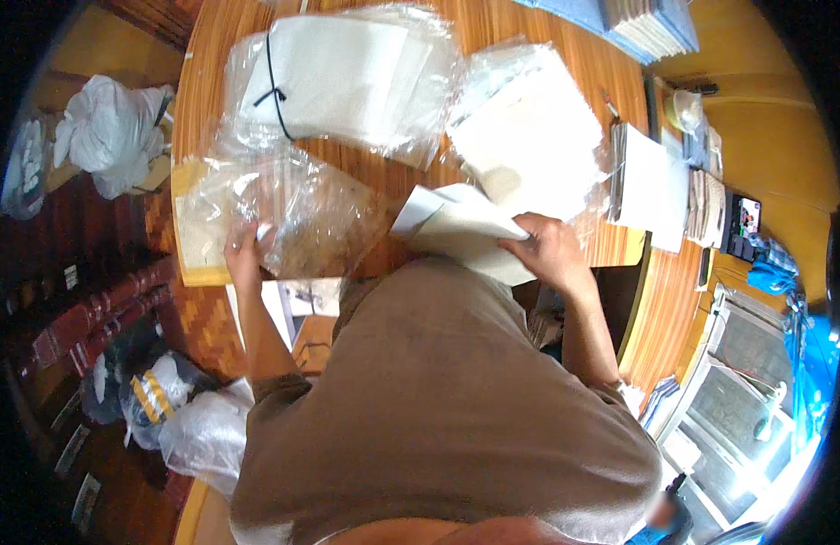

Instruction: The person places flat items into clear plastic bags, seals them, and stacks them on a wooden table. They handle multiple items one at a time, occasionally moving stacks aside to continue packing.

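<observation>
- White paper sheets [465, 238]: at tabletop's [493, 20] near edge; right hand [554, 254] grips their right end; long axis slants up-left, free end toward the bag.
- Clear plastic bag [316, 204]: left of sheets; left hand [245, 259] appears to pinch its left side, contact blurred by glare.
- Beyond: cord-tied packet [347, 77] behind bag, white stack [529, 123] behind sheets; little bare wood between.

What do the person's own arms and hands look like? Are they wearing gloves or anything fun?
No gloves: the left hand and right hand are bare, and I see no watch or bracelet. The forearms are uncovered too. Plain, soft-looking brown sleeves end near the elbows, matching the shirt. The fingers are too small to check for rings.
</observation>
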Action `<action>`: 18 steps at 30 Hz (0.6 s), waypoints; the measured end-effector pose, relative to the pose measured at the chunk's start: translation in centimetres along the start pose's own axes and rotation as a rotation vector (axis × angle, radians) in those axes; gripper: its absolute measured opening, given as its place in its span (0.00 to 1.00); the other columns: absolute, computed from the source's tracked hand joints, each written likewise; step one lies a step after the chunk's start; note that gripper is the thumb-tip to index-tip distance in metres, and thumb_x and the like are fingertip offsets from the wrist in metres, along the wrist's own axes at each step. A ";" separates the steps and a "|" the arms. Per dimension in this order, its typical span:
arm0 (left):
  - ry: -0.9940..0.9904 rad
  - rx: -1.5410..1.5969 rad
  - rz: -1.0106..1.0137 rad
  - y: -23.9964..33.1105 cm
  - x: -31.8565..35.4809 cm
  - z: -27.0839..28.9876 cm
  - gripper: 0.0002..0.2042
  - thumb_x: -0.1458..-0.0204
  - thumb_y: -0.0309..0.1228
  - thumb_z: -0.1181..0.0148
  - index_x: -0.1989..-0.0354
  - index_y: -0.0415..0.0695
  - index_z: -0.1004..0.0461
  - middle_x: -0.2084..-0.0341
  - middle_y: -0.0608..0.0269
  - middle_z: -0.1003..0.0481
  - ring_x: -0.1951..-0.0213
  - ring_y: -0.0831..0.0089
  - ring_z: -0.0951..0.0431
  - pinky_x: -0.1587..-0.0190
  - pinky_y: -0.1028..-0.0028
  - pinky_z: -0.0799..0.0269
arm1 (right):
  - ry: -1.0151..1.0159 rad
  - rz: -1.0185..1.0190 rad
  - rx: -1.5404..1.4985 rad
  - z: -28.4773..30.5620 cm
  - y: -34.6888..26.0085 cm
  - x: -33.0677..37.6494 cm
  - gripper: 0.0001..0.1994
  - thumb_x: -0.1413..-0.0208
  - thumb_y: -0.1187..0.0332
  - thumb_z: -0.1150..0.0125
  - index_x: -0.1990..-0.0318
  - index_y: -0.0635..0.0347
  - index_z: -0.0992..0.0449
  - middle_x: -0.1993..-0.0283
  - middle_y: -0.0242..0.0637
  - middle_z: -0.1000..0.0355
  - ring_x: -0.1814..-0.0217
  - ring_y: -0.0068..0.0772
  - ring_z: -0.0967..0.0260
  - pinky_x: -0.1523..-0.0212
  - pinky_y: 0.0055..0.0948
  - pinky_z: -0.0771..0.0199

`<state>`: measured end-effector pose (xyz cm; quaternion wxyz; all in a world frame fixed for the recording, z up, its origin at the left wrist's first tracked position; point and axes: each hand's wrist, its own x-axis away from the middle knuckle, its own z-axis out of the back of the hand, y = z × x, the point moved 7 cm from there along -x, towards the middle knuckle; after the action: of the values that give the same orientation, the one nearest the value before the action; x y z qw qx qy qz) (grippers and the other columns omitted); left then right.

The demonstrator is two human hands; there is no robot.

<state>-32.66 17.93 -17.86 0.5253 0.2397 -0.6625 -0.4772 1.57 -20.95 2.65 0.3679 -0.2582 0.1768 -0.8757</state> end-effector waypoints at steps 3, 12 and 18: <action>0.003 0.027 0.028 -0.3 -0.2 -0.4 0.19 0.40 0.31 0.36 0.45 0.35 0.29 0.54 0.51 0.21 0.60 0.58 0.16 0.60 0.67 0.19 | -0.061 -0.022 0.112 -2.4 0.7 0.3 0.13 0.42 0.62 0.34 0.52 0.54 0.22 0.63 0.50 0.21 0.59 0.55 0.22 0.58 0.47 0.22; -0.035 0.094 -0.027 -1.0 -0.2 -0.2 0.12 0.38 0.30 0.37 0.50 0.39 0.25 0.58 0.58 0.20 0.63 0.64 0.16 0.66 0.72 0.20 | 0.641 0.392 0.480 23.9 -7.7 -7.3 0.10 0.42 0.73 0.37 0.53 0.60 0.20 0.58 0.49 0.21 0.55 0.54 0.22 0.60 0.39 0.22; 0.026 0.179 -0.029 -0.1 -0.9 -0.6 0.08 0.38 0.25 0.40 0.52 0.37 0.25 0.57 0.61 0.24 0.57 0.70 0.22 0.53 0.60 0.15 | 0.412 0.184 0.773 16.3 1.8 -31.0 0.17 0.38 0.64 0.39 0.42 0.51 0.24 0.46 0.49 0.23 0.47 0.56 0.24 0.48 0.45 0.23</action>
<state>-31.85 18.41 -18.33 0.5035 0.3013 -0.6920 -0.4206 30.51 -1.27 4.88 0.4708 0.0952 -0.0717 -0.8742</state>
